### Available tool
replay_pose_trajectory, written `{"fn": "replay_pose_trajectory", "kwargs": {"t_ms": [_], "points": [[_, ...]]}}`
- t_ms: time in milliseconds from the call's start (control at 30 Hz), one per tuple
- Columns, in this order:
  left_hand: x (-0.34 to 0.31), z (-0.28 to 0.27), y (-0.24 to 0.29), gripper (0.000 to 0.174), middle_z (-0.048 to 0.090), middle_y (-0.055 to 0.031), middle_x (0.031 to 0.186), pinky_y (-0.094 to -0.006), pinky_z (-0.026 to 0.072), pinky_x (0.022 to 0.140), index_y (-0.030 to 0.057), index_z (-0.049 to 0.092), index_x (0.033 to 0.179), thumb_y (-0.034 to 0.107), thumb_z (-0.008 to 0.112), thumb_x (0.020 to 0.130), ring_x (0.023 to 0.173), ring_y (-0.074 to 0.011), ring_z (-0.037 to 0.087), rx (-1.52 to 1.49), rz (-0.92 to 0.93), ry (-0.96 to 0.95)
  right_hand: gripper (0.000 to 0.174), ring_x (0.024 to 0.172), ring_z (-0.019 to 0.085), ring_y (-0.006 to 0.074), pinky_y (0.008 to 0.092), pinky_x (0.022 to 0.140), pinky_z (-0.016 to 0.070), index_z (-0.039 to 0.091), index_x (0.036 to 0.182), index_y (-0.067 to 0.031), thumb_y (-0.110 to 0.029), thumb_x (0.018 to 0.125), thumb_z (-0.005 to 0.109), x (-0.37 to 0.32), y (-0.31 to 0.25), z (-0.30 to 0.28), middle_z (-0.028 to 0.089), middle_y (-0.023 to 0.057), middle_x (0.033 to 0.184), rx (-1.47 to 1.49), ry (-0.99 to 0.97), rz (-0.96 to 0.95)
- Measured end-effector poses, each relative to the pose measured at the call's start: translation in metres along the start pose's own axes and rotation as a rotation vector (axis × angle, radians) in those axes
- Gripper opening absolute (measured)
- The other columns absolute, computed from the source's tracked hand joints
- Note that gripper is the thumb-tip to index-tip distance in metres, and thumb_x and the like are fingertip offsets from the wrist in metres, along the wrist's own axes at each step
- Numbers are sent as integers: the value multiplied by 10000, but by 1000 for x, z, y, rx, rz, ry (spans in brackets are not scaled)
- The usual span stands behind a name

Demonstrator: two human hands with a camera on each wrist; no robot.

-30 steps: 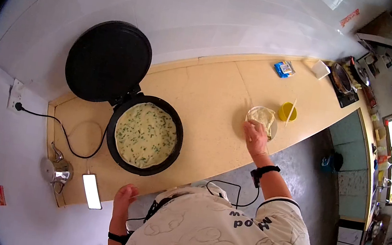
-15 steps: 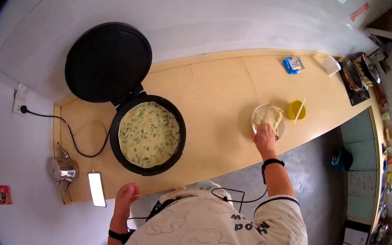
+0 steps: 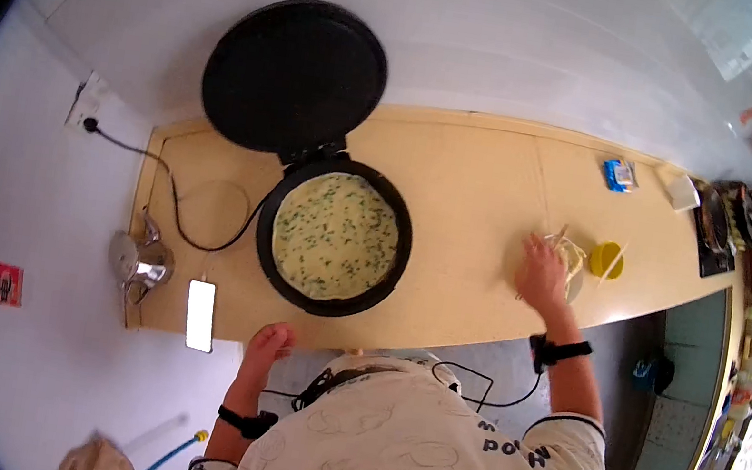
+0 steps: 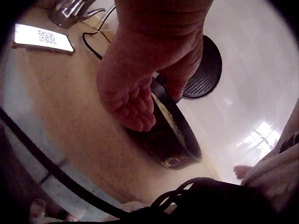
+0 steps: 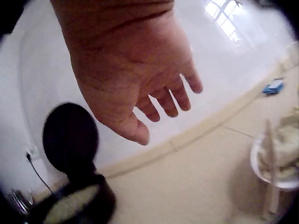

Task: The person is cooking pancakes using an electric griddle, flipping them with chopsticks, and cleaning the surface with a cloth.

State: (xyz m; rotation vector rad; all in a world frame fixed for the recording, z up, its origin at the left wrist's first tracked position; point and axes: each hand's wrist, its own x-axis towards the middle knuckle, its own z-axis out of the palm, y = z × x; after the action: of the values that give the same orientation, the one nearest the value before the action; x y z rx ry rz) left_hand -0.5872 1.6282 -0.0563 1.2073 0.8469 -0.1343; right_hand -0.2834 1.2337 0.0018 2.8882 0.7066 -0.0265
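Observation:
A round black pan (image 3: 399, 262) holds a pale, green-flecked flatbread (image 3: 335, 237), its lid (image 3: 294, 77) raised. My left hand (image 3: 269, 343) hangs by the counter edge near the pan, fingers loosely curled and empty; the left wrist view shows the same hand (image 4: 145, 70) in front of the pan (image 4: 159, 144). My right hand (image 3: 543, 276) is over the left side of a white bowl (image 3: 574, 290) of pale folded food. In the right wrist view this hand (image 5: 135, 74) has spread, empty fingers, and chopsticks (image 5: 272, 172) lie across the bowl (image 5: 256, 161).
A yellow cup (image 3: 603, 257) with chopsticks across it stands right of the bowl. Farther back lies a blue packet (image 3: 620, 176). A lit phone (image 3: 201, 316), a metal kettle (image 3: 141, 262) and a black power cord (image 3: 179, 202) are at the left end of the counter.
My right hand has moved off the bowl's middle toward its left side, leaving chopsticks across the bowl. The head view has shifted, while my left hand stays near the counter edge.

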Motion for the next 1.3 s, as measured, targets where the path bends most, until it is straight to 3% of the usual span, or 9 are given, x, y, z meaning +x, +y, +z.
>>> {"fn": "replay_pose_trajectory", "kwargs": {"t_ms": [67,133,267,467,567,833,967,1200,1300], "points": [[3,-1,-4,318,604,-27,983,-264,450,750,68,552,1088,312,533,885,872,-123,570,0,-29,-22,474,1144,456,281,401,949,371,493,1189,-74,-160,743,627,41,-12,-59,500,122,1215,499,160,-128],[-1,4,2,311,607,-26,984,-263,447,754,73,553,1089,311,524,890,874,-123,571,-14,-21,-4,388,1031,550,254,340,868,445,535,1143,-77,-210,790,625,87,-22,-104,579,100,1120,657,219,-230],[-7,4,-2,306,613,-27,984,-270,446,759,82,557,1090,315,512,896,874,-129,572,-54,7,14,332,974,569,160,311,843,453,577,1117,-68,-240,835,608,182,-46,-168,618,81,1059,942,13,-349],[-27,-4,-17,353,614,-49,985,-284,447,771,53,549,1104,331,520,887,881,-147,576,-111,-45,177,384,1027,541,194,312,902,411,556,1166,-89,-296,844,586,293,-96,-221,594,72,1108,820,-90,-565],[-40,-5,-26,346,610,-65,1007,-284,454,748,44,553,1086,319,537,877,896,-142,575,-167,-42,262,383,1059,507,179,329,902,398,516,1210,-90,-316,903,472,325,-132,-233,570,54,1148,706,-105,-537],[-58,3,-49,347,622,-71,985,-269,459,738,39,554,1088,312,541,875,863,-147,587,-308,-85,442,534,1115,472,256,368,993,310,487,1246,-101,-495,903,375,367,-196,-238,514,103,1221,1090,-277,-733],[-55,7,-49,338,621,-57,982,-270,456,736,46,550,1092,309,534,880,860,-137,584,-311,-72,451,556,1096,478,260,361,991,307,503,1225,-72,-501,911,343,383,-212,-238,529,134,1184,1068,-332,-685],[-50,4,-40,343,614,-61,1000,-271,448,749,45,542,1103,308,529,883,895,-131,573,-303,-47,407,526,1052,504,246,350,982,315,528,1185,-40,-468,900,420,351,-215,-259,567,122,1114,791,-347,-710],[-43,0,-43,348,614,-57,1002,-273,447,755,43,542,1109,308,529,883,896,-130,574,-272,-26,384,439,935,532,168,300,890,383,567,1118,-23,-362,839,592,343,-216,-257,605,75,999,796,-402,-667]]}}
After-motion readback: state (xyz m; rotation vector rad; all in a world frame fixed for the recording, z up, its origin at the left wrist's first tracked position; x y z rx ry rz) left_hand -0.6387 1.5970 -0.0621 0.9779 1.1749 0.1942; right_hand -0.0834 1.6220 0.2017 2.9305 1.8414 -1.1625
